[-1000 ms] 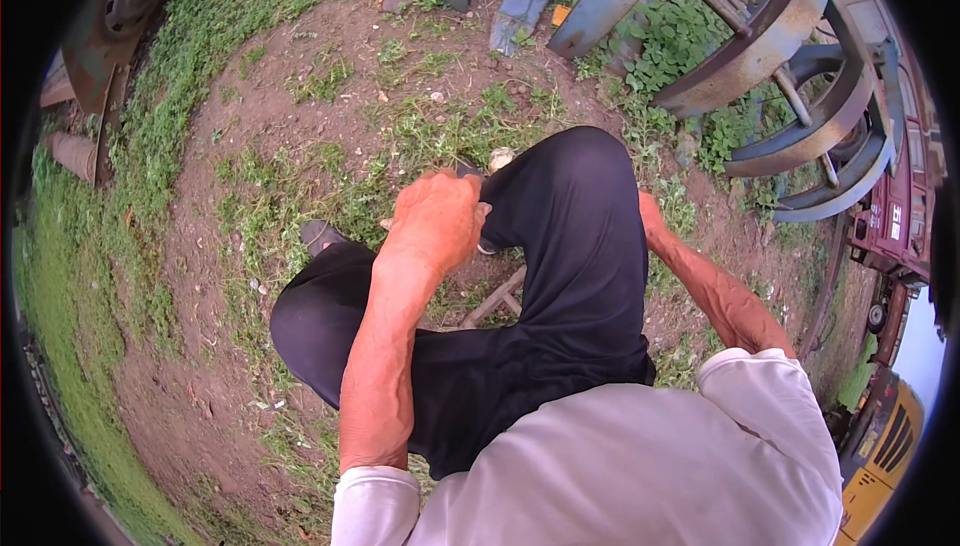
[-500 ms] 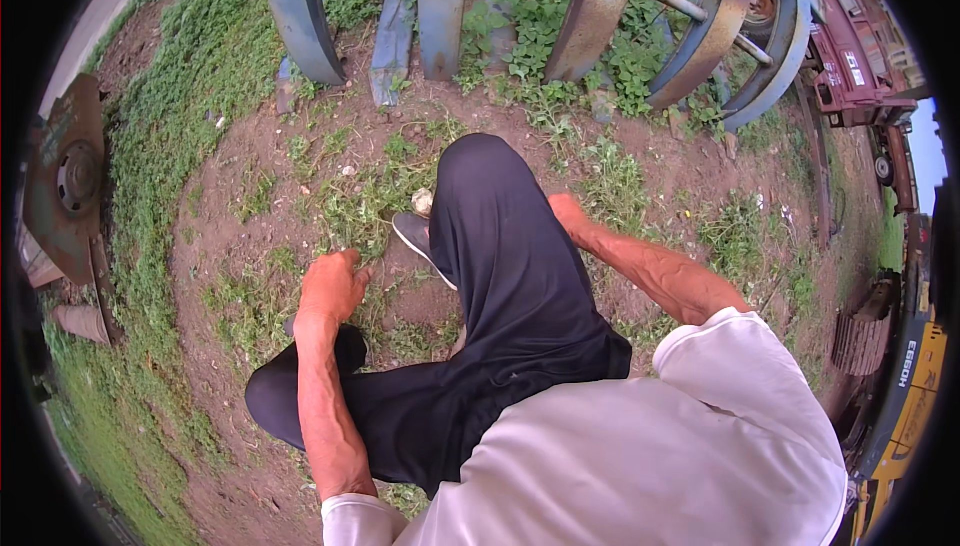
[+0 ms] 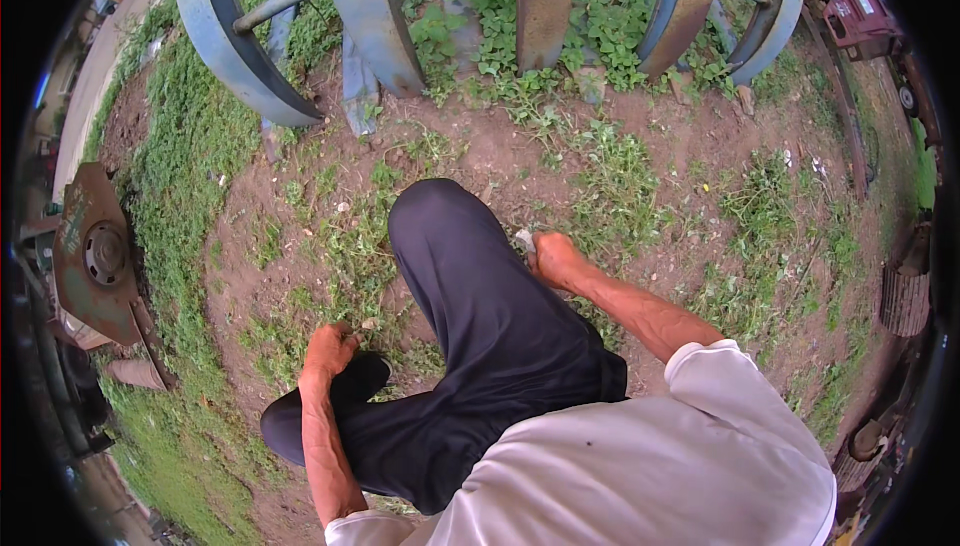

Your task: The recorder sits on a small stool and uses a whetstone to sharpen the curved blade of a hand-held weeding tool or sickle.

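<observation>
Whitish object (image 3: 525, 239) sits in right fingers (image 3: 542, 255) over weedy soil (image 3: 488, 150) outdoors, hold of left fingers (image 3: 344, 340) unclear.

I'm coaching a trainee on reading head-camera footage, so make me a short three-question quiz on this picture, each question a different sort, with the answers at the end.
1. Multiple choice. What colour are the person's trousers?
A) White
B) Black
C) Red

2. True or false. The left hand and the right hand are clasped together.

3. Open. What spans the top of the picture, beyond the knees?

Key
1. B.
2. False: the hands are apart, one on each side of the raised leg.
3. Curved metal bars, bluish with rusty patches, with leafy green plants growing among them.
</observation>
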{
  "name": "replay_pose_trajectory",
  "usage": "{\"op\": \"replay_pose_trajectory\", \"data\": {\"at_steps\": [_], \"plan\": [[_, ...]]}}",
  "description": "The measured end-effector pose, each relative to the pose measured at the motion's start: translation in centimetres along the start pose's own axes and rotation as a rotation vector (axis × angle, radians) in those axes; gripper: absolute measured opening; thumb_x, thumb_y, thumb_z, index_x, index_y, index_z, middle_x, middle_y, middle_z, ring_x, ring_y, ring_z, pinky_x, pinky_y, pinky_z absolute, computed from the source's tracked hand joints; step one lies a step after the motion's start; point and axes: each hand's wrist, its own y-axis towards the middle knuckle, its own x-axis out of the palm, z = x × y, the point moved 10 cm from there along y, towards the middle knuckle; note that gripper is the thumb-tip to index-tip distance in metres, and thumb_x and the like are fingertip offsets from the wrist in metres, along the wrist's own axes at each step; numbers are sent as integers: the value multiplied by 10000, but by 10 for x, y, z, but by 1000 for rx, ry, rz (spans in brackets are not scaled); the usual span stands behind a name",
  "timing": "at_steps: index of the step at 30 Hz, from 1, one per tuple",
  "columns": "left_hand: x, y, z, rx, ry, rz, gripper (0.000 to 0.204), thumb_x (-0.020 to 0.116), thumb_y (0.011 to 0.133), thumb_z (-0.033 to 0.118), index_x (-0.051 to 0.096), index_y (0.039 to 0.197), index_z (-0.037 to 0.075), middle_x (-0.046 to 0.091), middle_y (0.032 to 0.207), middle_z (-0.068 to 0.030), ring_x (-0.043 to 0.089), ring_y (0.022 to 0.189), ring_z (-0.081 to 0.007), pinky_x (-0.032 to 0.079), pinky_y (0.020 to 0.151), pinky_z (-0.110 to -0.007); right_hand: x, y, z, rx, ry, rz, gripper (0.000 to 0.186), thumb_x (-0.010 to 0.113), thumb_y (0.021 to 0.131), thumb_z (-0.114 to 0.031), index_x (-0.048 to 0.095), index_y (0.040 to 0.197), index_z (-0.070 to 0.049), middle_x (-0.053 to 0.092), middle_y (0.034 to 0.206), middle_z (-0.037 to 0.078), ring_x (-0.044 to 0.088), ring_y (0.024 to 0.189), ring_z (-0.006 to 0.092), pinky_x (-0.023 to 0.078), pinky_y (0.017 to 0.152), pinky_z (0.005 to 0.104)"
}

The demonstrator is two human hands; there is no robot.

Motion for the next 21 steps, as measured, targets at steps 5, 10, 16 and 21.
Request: {"op": "replay_pose_trajectory", "data": {"at_steps": [5, 10, 16, 21], "plan": [[-42, -38, 27, -14, 74, 122, 264, 690, 833, 211, 681, 1000, 8, 679, 852, -221, 649, 834, -408, 507, 750, -453, 3, 4, 13, -39, 29, -1, 268, 618, 813, -196, 636, 872, 65, 654, 868, 305, 655, 860, 449, 538, 776, 498], [-151, -134, 108, 19, 204, 582, 217, 648, 866, 119, 662, 1045, -3, 635, 969, -202, 609, 905, -384, 487, 801, -432, 58, -20, 88, 436, 477, -458, 349, 672, 813, -250, 626, 965, 61, 658, 922, 277, 653, 928, 388, 508, 810, 456], [-161, -174, 103, 104, 264, 953, 229, 639, 876, 70, 633, 1084, -27, 617, 1053, -189, 600, 946, -356, 476, 842, -438, 62, -21, 114, 215, 454, 42, 352, 688, 805, -253, 615, 1039, -1, 664, 851, 209, 658, 832, 378, 500, 750, 464], [-129, -122, 99, 210, 179, 891, 316, 527, 923, 99, 576, 1185, -69, 537, 1256, -248, 518, 1145, -415, 402, 992, -503, 21, 36, 106, 86, 571, 332, 334, 670, 884, -278, 608, 1033, 15, 653, 802, 129, 590, 722, 190, 486, 694, 365]]}}
